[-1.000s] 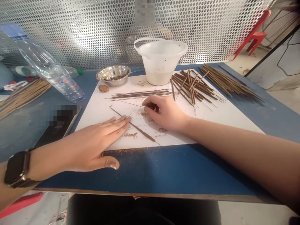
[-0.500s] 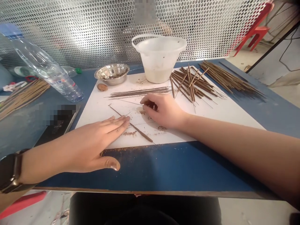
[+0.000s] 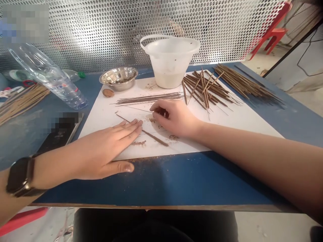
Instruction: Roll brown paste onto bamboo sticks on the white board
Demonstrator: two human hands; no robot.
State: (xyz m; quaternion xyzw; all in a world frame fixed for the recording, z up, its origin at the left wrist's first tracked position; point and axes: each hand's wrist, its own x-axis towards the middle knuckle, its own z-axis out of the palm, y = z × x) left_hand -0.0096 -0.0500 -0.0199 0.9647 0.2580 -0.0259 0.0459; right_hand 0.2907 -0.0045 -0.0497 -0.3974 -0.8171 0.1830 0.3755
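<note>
My left hand (image 3: 106,151) lies flat and open on the white board (image 3: 239,121), its fingertips resting on a brown-coated incense stick (image 3: 153,136) that runs diagonally across the board. My right hand (image 3: 176,117) is curled, its fingers pinched round a small dark lump that I cannot make out, over a thin bare stick (image 3: 133,108). Brown crumbs (image 3: 138,143) are scattered between the two hands.
A row of thin sticks (image 3: 151,98) lies behind my hands. Coated sticks are piled at the right (image 3: 204,89) and on the blue table (image 3: 247,85). A white bucket (image 3: 171,60), a metal bowl (image 3: 118,77), a plastic bottle (image 3: 50,79) and a perforated metal screen (image 3: 101,30) stand at the back.
My left hand has slid slightly forward over the coated stick. My right hand stays in much the same place, still curled.
</note>
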